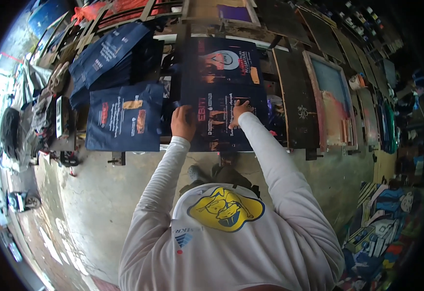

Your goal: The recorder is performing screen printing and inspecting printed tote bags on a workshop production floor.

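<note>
A dark navy cloth piece (219, 116) with red, white and orange print lies on a narrow board in front of me. My left hand (183, 122) is at its left edge, fingers bent and closed together over the dark fabric; the fingertips are partly hidden. On the printed face to the right rests my right hand (240, 114), its fingers spread and nothing held. Left of my hands, a navy fabric bag (124, 119) with white and orange print lies flat. Beyond it, more navy bags (107, 53) are heaped, overlapping one another.
To the right stand a dark wooden board (297, 102) and a framed printing screen (332, 92) stained with paint. Another screen frame (224, 12) lies at the far side. A small paint-smeared tub (356, 81) sits further right. Concrete floor (100, 194) spreads below the bench.
</note>
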The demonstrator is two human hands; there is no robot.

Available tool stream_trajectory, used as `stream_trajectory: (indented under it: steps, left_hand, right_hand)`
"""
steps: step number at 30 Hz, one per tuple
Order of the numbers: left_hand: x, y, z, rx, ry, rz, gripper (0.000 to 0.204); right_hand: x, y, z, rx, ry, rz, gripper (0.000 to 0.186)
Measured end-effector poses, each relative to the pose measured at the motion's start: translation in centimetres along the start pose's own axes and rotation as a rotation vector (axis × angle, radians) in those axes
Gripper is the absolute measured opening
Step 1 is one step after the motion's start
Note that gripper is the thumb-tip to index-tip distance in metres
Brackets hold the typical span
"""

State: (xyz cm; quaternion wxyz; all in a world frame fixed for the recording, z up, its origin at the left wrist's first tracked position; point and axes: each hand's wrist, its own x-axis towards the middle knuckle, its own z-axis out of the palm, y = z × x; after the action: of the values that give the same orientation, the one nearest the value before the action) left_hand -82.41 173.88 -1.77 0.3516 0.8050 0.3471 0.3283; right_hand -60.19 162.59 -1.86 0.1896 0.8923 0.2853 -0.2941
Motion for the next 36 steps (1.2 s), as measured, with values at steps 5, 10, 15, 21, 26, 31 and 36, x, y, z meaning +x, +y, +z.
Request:
stream_trajectory:
  steps: [5, 10, 15, 21, 26, 31, 36]
  left_hand:
    - [3.2, -0.1, 5.2, 0.227, -0.170, 0.289, 0.051]
    - [2.0, -4.7, 9.3, 0.612, -0.320, 0.138, 0.082]
    - [3.7, -3.2, 10.2, 0.664, -0.405, 0.109, 0.082]
    - [4.6, -0.2, 10.7, 0.622, -0.593, -0.046, 0.119]
    - [5.2, 4.5, 10.4, 0.801, -0.740, -0.047, 0.158]
    - [4.5, 7.9, 10.4, 0.956, -0.734, -0.200, 0.151]
    - [-3.6, 4.4, 10.6, 0.574, -0.157, 0.145, 0.077]
  right_hand:
    - [-1.1, 0.9, -0.7, 0.007, -0.009, -0.005, 0.140]
    - [-1.2, 2.4, -1.1, -0.006, 0.014, -0.097, 0.138]
    - [-0.6, 7.2, -3.1, -0.009, 0.199, -0.349, 0.101]
    - [2.7, 15.3, -2.7, 0.154, 0.370, -0.379, 0.096]
    - [4.7, 16.8, -1.4, -0.092, 0.247, -0.395, 0.140]
    - [5.5, 15.8, -2.3, -0.230, 0.153, -0.367, 0.149]
    - [4.6, 16.3, -2.0, -0.239, 0.152, -0.361, 0.150]
